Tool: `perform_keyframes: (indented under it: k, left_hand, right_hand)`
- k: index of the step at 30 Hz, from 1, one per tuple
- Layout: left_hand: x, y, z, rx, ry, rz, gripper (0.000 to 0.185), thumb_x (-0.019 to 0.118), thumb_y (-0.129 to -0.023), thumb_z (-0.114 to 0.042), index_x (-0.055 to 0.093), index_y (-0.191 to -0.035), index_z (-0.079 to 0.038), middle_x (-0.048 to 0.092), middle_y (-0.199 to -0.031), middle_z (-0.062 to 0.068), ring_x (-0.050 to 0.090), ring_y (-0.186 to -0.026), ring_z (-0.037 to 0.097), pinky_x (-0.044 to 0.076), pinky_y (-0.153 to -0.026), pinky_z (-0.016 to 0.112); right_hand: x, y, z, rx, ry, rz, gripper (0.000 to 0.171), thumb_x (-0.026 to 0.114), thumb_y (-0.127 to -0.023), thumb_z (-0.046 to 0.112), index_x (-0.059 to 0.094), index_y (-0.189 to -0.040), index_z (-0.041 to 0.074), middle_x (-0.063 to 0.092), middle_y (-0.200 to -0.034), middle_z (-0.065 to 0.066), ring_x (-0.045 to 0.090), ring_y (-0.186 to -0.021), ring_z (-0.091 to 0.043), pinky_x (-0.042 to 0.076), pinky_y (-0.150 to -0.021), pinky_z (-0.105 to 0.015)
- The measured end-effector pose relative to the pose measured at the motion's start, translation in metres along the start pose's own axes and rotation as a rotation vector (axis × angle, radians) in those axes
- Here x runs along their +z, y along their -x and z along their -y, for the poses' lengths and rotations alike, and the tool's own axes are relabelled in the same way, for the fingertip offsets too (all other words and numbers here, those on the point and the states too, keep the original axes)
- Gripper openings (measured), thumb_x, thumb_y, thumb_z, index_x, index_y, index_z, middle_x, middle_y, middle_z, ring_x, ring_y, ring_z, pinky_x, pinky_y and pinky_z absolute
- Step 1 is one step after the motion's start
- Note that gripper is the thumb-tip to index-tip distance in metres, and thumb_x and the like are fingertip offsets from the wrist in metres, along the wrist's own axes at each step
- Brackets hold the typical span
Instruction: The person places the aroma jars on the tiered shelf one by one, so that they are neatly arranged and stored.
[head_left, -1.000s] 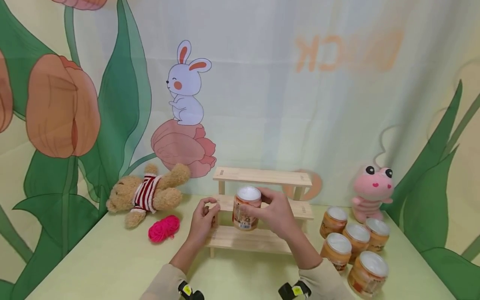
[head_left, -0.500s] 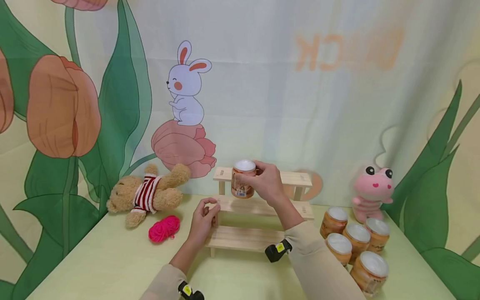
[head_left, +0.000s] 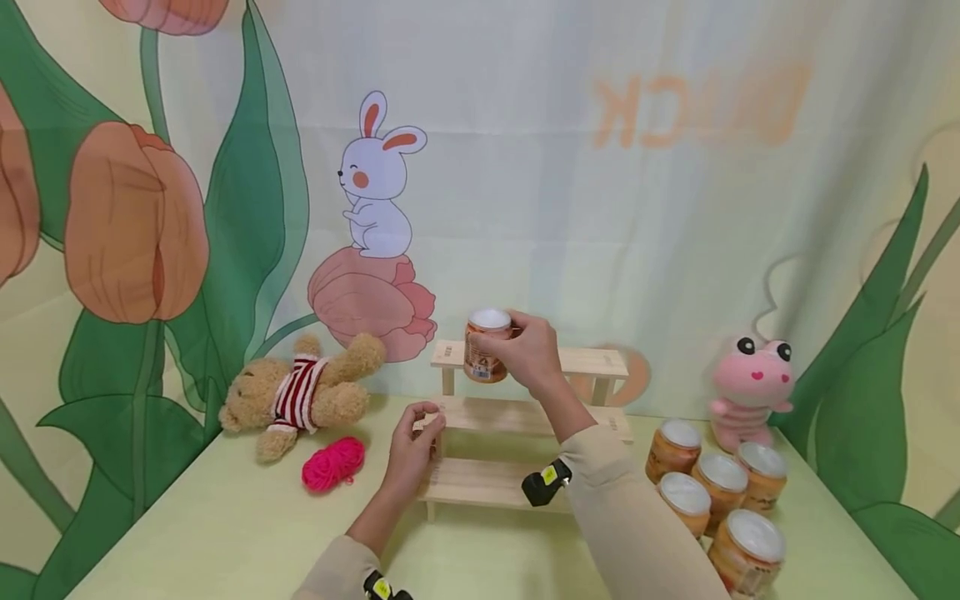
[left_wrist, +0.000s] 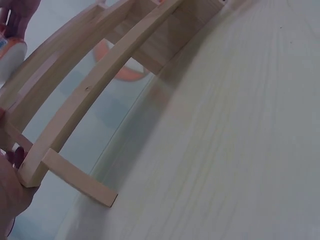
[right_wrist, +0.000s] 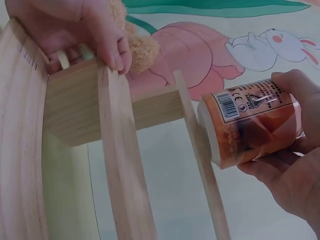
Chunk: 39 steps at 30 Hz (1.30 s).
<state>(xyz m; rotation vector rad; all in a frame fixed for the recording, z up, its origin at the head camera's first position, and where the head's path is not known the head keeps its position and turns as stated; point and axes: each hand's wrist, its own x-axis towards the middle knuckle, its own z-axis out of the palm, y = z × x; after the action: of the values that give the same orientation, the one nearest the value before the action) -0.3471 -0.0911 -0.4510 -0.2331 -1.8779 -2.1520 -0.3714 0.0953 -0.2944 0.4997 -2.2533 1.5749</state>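
My right hand (head_left: 525, 350) grips an orange jar with a white lid (head_left: 486, 345) at the left end of the top shelf of a small wooden three-step rack (head_left: 525, 417). In the right wrist view the jar (right_wrist: 252, 129) has its base against the top plank's edge, with my fingers (right_wrist: 290, 175) curled round it. My left hand (head_left: 414, 450) pinches the rack's left end at the middle step; its fingers (right_wrist: 90, 30) wrap over the wood. The left wrist view shows the rack (left_wrist: 75, 110) from below on the table.
Several more orange jars (head_left: 712, 492) stand at the right on the pale green table (head_left: 225, 517), beside a pink plush toy (head_left: 750, 387). A teddy bear (head_left: 300, 400) and a pink yarn ball (head_left: 333, 462) lie left of the rack. A printed curtain hangs behind.
My right hand has lifted the jar from in front of the lower steps up to the left end of the top shelf. My left hand has stayed on the rack's left end.
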Motion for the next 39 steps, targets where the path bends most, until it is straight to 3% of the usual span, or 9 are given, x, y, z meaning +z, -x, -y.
perform_keyframes:
  k: [3, 5, 7, 9, 11, 17, 22, 30, 39]
  left_hand:
    - [0.000, 0.002, 0.000, -0.010, -0.011, -0.001, 0.029, 0.061, -0.100, -0.016, 0.052, -0.122, 0.000, 0.049, -0.138, 0.015, 0.052, -0.078, 0.013, 0.043, -0.059, 0.024]
    - [0.000, 0.002, -0.002, -0.012, -0.008, -0.007, 0.028, 0.061, -0.100, -0.015, 0.052, -0.122, 0.000, 0.056, -0.130, 0.015, 0.053, -0.079, 0.014, 0.043, -0.058, 0.025]
    - [0.002, 0.002, -0.003, -0.012, -0.008, -0.010, 0.027, 0.061, -0.100, -0.015, 0.052, -0.122, 0.000, 0.063, -0.106, 0.014, 0.053, -0.077, 0.015, 0.042, -0.058, 0.025]
    - [0.003, 0.000, -0.004, -0.009, -0.017, -0.003, 0.026, 0.060, -0.101, -0.016, 0.052, -0.122, -0.002, 0.057, -0.084, 0.008, 0.051, -0.071, 0.015, 0.040, -0.057, 0.025]
    - [0.005, -0.001, -0.005, -0.006, -0.021, 0.005, 0.025, 0.058, -0.102, -0.016, 0.051, -0.122, -0.002, 0.053, -0.076, 0.004, 0.048, -0.068, 0.014, 0.039, -0.057, 0.024]
    - [0.007, -0.002, -0.006, -0.031, -0.012, 0.003, 0.023, 0.054, -0.103, -0.014, 0.049, -0.122, -0.002, 0.050, -0.071, 0.004, 0.047, -0.068, 0.014, 0.037, -0.057, 0.024]
    - [0.007, -0.005, -0.006, -0.050, 0.003, 0.000, 0.025, 0.054, -0.103, -0.016, 0.048, -0.123, -0.003, 0.052, -0.071, 0.002, 0.047, -0.071, 0.015, 0.038, -0.058, 0.025]
    - [0.002, -0.001, -0.010, -0.091, -0.003, 0.010, 0.026, 0.054, -0.103, -0.017, 0.047, -0.125, -0.004, 0.054, -0.073, -0.001, 0.048, -0.076, 0.015, 0.037, -0.060, 0.027]
    - [0.001, 0.001, -0.010, -0.107, -0.004, 0.008, 0.026, 0.052, -0.104, -0.019, 0.047, -0.125, -0.004, 0.051, -0.072, 0.000, 0.046, -0.077, 0.015, 0.037, -0.059, 0.025]
  right_hand:
    - [0.003, -0.003, -0.004, 0.003, 0.027, -0.010, 0.045, 0.083, -0.082, 0.029, 0.070, -0.118, 0.005, 0.070, -0.108, -0.011, 0.066, -0.097, -0.026, 0.057, -0.079, -0.044]
    - [0.005, -0.004, -0.006, -0.004, 0.032, -0.015, 0.047, 0.082, -0.084, 0.029, 0.067, -0.121, 0.005, 0.069, -0.111, -0.011, 0.065, -0.100, -0.026, 0.056, -0.081, -0.044]
    - [0.006, -0.004, -0.008, -0.006, 0.016, -0.028, 0.052, 0.080, -0.086, 0.030, 0.062, -0.126, 0.003, 0.066, -0.116, -0.011, 0.063, -0.106, -0.026, 0.055, -0.085, -0.044]
    - [0.008, -0.005, -0.010, -0.005, 0.003, -0.045, 0.058, 0.079, -0.088, 0.031, 0.055, -0.132, 0.003, 0.063, -0.122, -0.012, 0.060, -0.113, -0.027, 0.053, -0.089, -0.045]
    - [0.009, -0.005, -0.012, -0.002, -0.001, -0.064, 0.062, 0.077, -0.089, 0.033, 0.049, -0.135, 0.003, 0.061, -0.127, -0.012, 0.057, -0.119, -0.028, 0.052, -0.093, -0.045]
    - [0.008, -0.008, -0.019, 0.006, 0.065, -0.104, 0.073, 0.074, -0.090, 0.043, 0.045, -0.147, 0.006, 0.061, -0.126, -0.013, 0.057, -0.116, -0.027, 0.052, -0.088, -0.045]
    - [0.009, -0.011, -0.022, -0.029, 0.065, -0.116, 0.063, 0.071, -0.092, 0.042, 0.052, -0.144, 0.011, 0.066, -0.117, -0.010, 0.060, -0.110, -0.024, 0.053, -0.085, -0.044]
    - [0.011, -0.014, -0.024, -0.024, 0.030, -0.029, 0.050, 0.065, -0.098, 0.036, 0.053, -0.140, 0.011, 0.065, -0.122, -0.010, 0.062, -0.115, -0.025, 0.052, -0.092, -0.043]
    - [0.008, -0.017, -0.025, -0.044, 0.114, 0.052, 0.049, 0.058, -0.102, 0.034, 0.047, -0.143, 0.009, 0.063, -0.124, -0.014, 0.062, -0.114, -0.028, 0.050, -0.094, -0.044]
